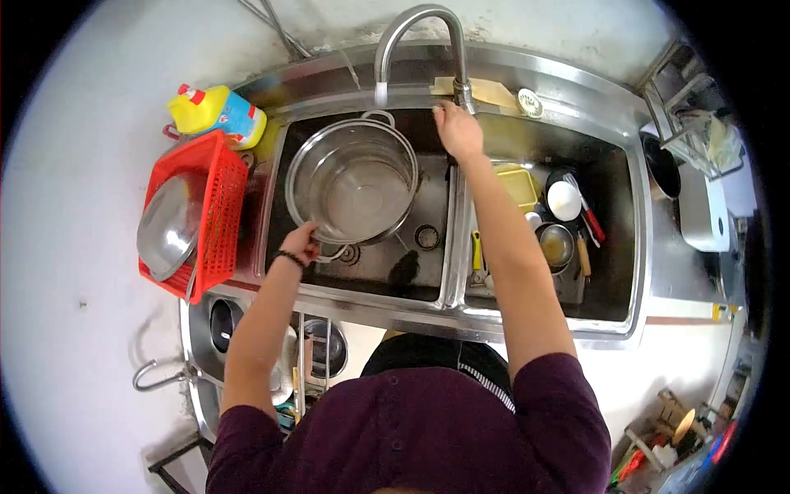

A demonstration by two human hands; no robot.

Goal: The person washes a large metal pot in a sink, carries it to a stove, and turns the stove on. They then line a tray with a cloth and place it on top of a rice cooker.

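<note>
Far left, a red basket (216, 210) is sitting on the pale worktop (66, 165) just beside the sink, with a steel lid (169, 226) lying in it. A yellow detergent bottle (218, 114) is lying on its side just beyond the basket, at the sink's far left corner.

The left hand (300, 244) is reaching into the left basin (387, 267). Its fingers are closing on the near rim of a steel pot (354, 181), right by the pot's near handle. The pot is sitting upright in that basin, filling most of it, open side up, with its second handle at the far side. The drain (426, 237) is showing just right of the pot on the basin floor.

The curved tap (411, 29) is arching over the far edge, with its spout hanging above the pot's far rim. The right hand (457, 130) is stretching across the divider to the tap's base, back of the hand up and fingers touching the fitting. I cannot tell whether they are gripping it or only pressing on it.

The right basin (617, 247) is holding dishes: a yellow tub (518, 185), a white bowl (564, 200), a small steel bowl (556, 244) nearer, and a red-handled utensil (591, 221) lying to the right of them.
</note>
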